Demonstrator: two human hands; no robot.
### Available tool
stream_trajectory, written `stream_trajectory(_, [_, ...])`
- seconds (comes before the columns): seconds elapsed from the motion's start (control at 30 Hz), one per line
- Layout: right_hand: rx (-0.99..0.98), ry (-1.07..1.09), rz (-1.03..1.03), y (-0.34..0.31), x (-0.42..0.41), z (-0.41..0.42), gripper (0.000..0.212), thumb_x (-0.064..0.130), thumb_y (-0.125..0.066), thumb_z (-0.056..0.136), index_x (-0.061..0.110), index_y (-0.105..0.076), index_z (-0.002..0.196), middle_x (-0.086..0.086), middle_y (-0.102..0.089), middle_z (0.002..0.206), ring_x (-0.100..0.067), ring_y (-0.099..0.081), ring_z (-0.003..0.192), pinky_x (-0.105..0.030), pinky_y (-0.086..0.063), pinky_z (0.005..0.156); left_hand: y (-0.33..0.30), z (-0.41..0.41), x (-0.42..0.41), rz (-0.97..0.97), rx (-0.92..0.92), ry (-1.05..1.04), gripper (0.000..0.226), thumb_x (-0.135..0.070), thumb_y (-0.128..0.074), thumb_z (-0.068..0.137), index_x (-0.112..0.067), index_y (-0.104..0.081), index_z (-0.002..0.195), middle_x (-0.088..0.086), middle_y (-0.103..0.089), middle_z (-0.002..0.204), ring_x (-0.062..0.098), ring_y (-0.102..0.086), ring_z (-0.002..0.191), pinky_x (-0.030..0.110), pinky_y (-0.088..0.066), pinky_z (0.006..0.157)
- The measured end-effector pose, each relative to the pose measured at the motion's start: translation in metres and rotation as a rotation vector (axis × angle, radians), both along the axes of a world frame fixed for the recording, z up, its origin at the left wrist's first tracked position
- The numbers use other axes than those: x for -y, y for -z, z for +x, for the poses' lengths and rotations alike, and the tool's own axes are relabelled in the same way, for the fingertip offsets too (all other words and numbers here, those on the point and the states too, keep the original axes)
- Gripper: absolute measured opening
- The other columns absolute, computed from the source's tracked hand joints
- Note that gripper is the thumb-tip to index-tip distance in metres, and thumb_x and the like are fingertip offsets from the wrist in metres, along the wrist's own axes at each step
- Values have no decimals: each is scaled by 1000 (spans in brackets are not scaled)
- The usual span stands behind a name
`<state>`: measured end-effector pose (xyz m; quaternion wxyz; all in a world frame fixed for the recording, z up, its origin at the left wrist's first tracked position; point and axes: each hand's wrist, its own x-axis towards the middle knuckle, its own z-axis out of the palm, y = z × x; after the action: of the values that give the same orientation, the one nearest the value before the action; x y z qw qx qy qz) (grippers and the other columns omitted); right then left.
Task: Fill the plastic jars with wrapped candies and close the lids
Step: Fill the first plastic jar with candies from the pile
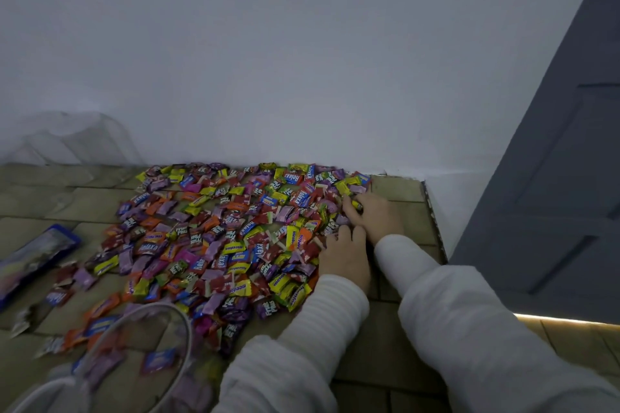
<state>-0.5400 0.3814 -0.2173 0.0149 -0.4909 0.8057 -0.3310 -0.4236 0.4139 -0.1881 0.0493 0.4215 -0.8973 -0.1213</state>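
Tan tiled table (396, 208), wrapped candies (214, 241) spread over most of it, from the far edge by the white wall (302, 60) down toward the near-left corner. Your left hand (344, 260) lies flat on the right fringe of the pile, fingers straight, pressing on wrappers, grip holding nothing. Your right hand (377, 216) is just beyond it near the far-right corner, fingers curled into the candies; whether its grip has closed on any, I cannot tell. White ribbed sleeves on both arms. Clear plastic jar (141, 355) at the near-left edge, blurred, mouth open, candies visible through it. More clear jars (77, 141) at the far-left corner against the wall. Blue packet (37, 258) at the left edge. Grey door (563, 177) right of the table.
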Motion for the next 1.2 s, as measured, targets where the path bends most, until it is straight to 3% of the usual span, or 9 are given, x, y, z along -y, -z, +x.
stream_trajectory(0.1, [179, 11, 12, -4, 5, 9, 46, 39, -50, 95, 12, -48, 57, -2, -40, 50, -21, -43, 51, -29, -31, 55, -1, 7, 1, 35, -36, -47, 35, -10, -37, 96, -13, -35, 130, 11, -40, 134, 30, -42, 119, 38, -44, 92])
stream_trajectory(0.2, [267, 38, -53, -4, 6, 17, 47, 35, -52, 94, 7, -53, 56, -5, -39, 47, -22, -42, 50, -30, -30, 52, -2, 15, 0, 32, -70, -80, 37, -9, -37, 95, -13, -33, 132, 11, -41, 132, 29, -44, 115, 37, -45, 91])
stream_trajectory(0.27, [316, 61, -99, -5, 6, 22, 50, 34, -53, 94, 12, -44, 49, -3, -37, 45, -19, -39, 48, -29, -28, 52, -4, 21, -1, 24, -100, -119, 38, -10, -37, 96, -13, -32, 134, 11, -41, 132, 28, -44, 115, 36, -45, 90])
stream_trajectory(0.43, [424, 100, -157, -5, 1, 29, 52, 36, -54, 93, 11, -40, 50, -4, -34, 45, -13, -29, 43, -28, -22, 45, -9, 32, -3, -13, -181, -170, 33, -13, -38, 97, -16, -36, 130, 9, -44, 130, 24, -47, 112, 33, -46, 90])
stream_trajectory(0.6, [446, 120, -208, -6, -8, 40, 57, 40, -52, 94, 2, -45, 51, -7, -35, 46, -14, -29, 46, -28, -23, 49, -12, 45, -8, -4, -204, -204, 32, -10, -44, 95, -15, -39, 126, 7, -45, 126, 22, -49, 108, 32, -48, 87])
stream_trajectory(0.83, [601, 239, -342, -22, -36, 66, 56, 39, -49, 96, 17, -31, 47, 2, -23, 44, -15, -21, 46, -25, -18, 51, -24, 71, -21, 44, -240, -175, 38, 0, -43, 90, -18, -39, 124, 7, -44, 125, 26, -50, 105, 37, -49, 85])
stream_trajectory(1.03, [640, 271, -383, -46, -57, 87, 58, 39, -46, 98, 14, -28, 49, -1, -22, 46, -16, -19, 46, -27, -16, 51, -36, 85, -32, 72, -276, -202, 14, -14, -39, 99, -14, -45, 112, 8, -54, 113, 25, -55, 94, 32, -47, 74])
stream_trajectory(1.2, [733, 368, -441, -66, -77, 102, 55, 34, -49, 97, 14, -29, 50, 1, -20, 44, -9, -18, 40, -26, -17, 44, -50, 91, -40, 64, -347, -159, 12, -17, -40, 99, -12, -47, 108, 7, -57, 108, 23, -56, 93, 30, -45, 72])
